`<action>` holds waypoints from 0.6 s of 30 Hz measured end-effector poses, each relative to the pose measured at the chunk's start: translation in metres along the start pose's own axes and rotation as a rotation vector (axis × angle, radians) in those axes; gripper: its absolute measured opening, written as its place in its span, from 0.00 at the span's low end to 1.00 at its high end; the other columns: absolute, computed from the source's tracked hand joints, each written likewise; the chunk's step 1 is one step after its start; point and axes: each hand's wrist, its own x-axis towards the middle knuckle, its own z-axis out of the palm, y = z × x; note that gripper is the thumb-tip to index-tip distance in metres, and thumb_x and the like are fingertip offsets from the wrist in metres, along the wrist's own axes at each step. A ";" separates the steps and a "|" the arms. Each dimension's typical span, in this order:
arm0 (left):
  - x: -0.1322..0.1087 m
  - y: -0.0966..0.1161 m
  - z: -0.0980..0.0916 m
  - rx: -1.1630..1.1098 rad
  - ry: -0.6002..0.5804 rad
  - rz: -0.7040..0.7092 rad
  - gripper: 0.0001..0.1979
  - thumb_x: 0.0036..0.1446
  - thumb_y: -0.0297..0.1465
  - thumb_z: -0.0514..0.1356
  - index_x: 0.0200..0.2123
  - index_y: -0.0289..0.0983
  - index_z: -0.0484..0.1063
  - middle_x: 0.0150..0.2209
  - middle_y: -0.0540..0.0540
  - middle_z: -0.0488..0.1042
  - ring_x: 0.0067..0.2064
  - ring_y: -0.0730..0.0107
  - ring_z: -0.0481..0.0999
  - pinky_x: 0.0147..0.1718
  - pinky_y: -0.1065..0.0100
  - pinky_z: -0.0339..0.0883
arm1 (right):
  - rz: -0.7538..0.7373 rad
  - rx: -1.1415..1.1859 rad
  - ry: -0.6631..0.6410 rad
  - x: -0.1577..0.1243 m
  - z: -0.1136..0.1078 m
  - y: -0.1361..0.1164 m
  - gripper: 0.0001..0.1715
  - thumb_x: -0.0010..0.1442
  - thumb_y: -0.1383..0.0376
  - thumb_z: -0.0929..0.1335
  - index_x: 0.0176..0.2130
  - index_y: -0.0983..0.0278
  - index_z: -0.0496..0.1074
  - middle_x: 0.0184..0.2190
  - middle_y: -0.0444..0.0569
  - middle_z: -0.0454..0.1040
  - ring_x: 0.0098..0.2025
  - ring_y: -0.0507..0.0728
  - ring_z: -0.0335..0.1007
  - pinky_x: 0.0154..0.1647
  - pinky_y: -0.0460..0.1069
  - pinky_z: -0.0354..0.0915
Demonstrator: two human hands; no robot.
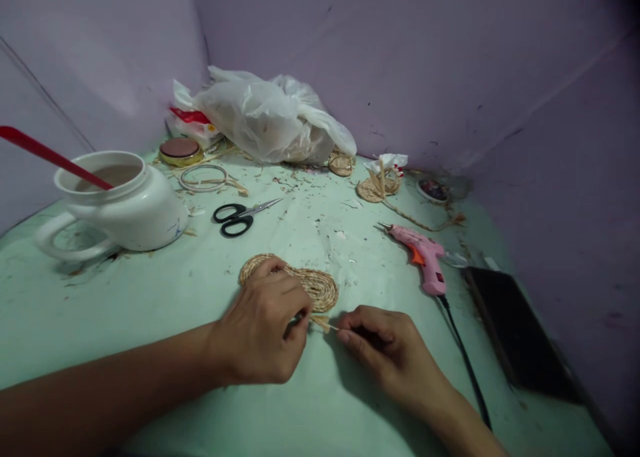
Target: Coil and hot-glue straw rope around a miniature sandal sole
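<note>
A coiled, braided straw piece (pixel 320 287), shaped like a small shoe sole, lies on the table. My left hand (pixel 267 320) rests over its near left part, with the fingers curled around its edge and partly hidden. A loose straw end (pixel 321 322) sticks out from beneath that hand. My right hand (pixel 385 343), just to the right, pinches a thin pale strand that leads to this straw end. Beyond my hands lie black-handled scissors (pixel 240 218), their blades pointing right. To the right is a pink glue gun (pixel 423 255) with an orange trigger, on its side.
A white pot (pixel 135 210) with a red-handled utensil (pixel 50 153) stands at the left. Toward the wall are a plastic bag (pixel 270 113), a round tin (pixel 181 150), a ring (pixel 203 178) and woven straw pieces (pixel 373 189). A dark phone-like slab (pixel 517 330) and the gun's cord (pixel 467 360) lie right.
</note>
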 end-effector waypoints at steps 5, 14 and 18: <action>0.000 0.004 -0.003 0.038 -0.006 0.002 0.05 0.42 0.25 0.55 0.27 0.35 0.68 0.23 0.49 0.68 0.28 0.68 0.67 0.55 0.51 0.51 | 0.041 0.087 -0.012 0.001 0.001 0.004 0.10 0.57 0.64 0.64 0.27 0.65 0.72 0.20 0.43 0.69 0.22 0.49 0.60 0.22 0.45 0.56; 0.002 0.002 -0.001 0.024 -0.012 0.038 0.14 0.45 0.25 0.56 0.38 0.34 0.70 0.29 0.46 0.72 0.34 0.65 0.70 0.52 0.50 0.53 | -0.006 0.116 0.016 0.000 0.001 0.007 0.09 0.57 0.65 0.65 0.28 0.65 0.73 0.21 0.44 0.71 0.23 0.49 0.62 0.22 0.44 0.57; 0.003 -0.002 0.002 0.020 -0.048 0.051 0.08 0.45 0.24 0.56 0.31 0.36 0.72 0.27 0.46 0.70 0.32 0.66 0.68 0.49 0.51 0.55 | -0.050 0.092 0.058 0.001 0.001 0.006 0.09 0.57 0.64 0.65 0.29 0.65 0.74 0.22 0.46 0.73 0.24 0.51 0.65 0.23 0.45 0.60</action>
